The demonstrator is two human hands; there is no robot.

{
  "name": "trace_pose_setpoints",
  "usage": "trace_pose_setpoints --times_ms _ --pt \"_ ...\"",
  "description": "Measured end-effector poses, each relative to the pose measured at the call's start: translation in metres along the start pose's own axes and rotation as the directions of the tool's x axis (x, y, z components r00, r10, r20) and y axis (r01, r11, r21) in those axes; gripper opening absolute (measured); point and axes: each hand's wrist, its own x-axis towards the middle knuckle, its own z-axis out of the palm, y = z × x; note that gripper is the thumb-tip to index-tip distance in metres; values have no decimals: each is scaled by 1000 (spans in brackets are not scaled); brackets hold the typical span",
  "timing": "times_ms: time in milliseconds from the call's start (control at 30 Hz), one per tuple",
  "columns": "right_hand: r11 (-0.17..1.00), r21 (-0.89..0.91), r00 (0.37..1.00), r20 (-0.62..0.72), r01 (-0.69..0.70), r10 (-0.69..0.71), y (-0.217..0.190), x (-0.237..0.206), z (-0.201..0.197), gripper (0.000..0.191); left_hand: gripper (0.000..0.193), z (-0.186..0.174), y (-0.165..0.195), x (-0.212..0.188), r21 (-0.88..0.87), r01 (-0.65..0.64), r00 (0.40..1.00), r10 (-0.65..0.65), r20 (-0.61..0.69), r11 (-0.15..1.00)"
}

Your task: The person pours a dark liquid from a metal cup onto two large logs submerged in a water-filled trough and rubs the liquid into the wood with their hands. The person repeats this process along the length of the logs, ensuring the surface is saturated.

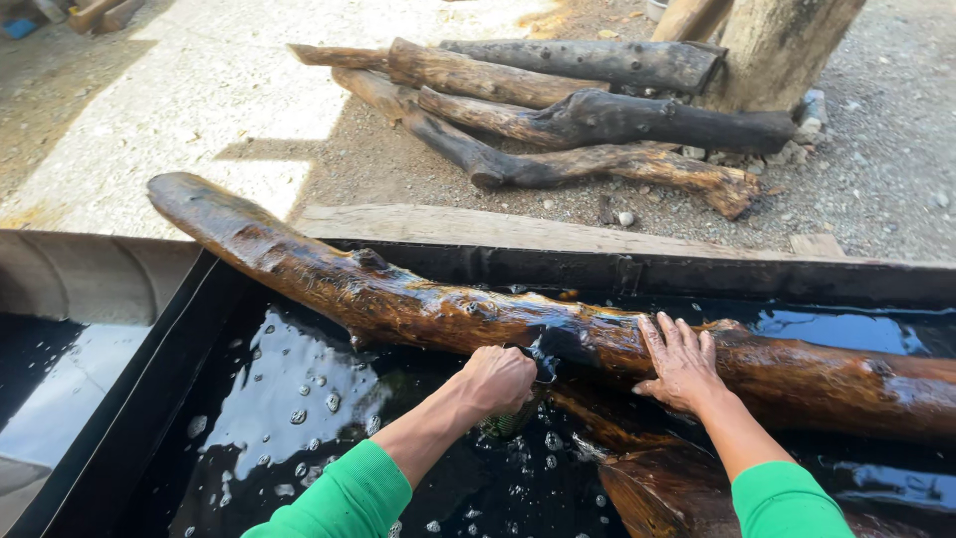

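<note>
A black-lined trough [149, 399] of dark water fills the lower view; its right end and near wall run out of frame, and the water is too murky to show the bottom. Across it lies a long, wet log [398, 299], glossy amber-brown and knotted, its left end resting up on the trough's rim and its right end cut off at the picture's edge. A second, smaller piece of wet wood [647, 488] slants under the surface below it, mostly hidden.

Beyond the trough a pale plank [518, 229] lies along the far wall, and behind that a pile of dry, grey-black logs [597, 120] sits on gravel against a thick tree trunk [777, 40], whose top is out of view.

The right hand [682, 364] lies flat on the log, fingers spread and pressed to the wet bark. The left hand [498, 379] is curled into a fist just below the log, gripping what seems to be a greenish scrubbing pad [503, 426]; only a mesh-like edge shows beneath the knuckles. Both forearms wear bright green sleeves [339, 503]. Small bubbles [299, 416] dot the water to the left.
</note>
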Motion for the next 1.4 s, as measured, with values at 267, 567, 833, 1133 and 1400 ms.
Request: trace_pose_setpoints --times_ms 267,567,833,1133,1400 --pt "1000 12 1000 -4 -7 7 2 2 1 122 29 3 29 36 6 -59 993 58 104 998" --pt "999 -34 999 -34 -6 4 -1 11 8 123 25 -9 28 48 18 -83 997 83 -10 996" --pt "997 -71 999 7 -31 32 -3 15 12 127 50 -37 -36 2 111 114 982 -129 140 987" --pt "994 -107 998 -49 -35 30 -10 16 11 132 34 -100 -104 -60 273 286 947 -315 67 918" --pt "993 -114 997 -77 -31 23 -10 19 14 132 21 -133 -127 -78 428 405 880 -472 60 808"
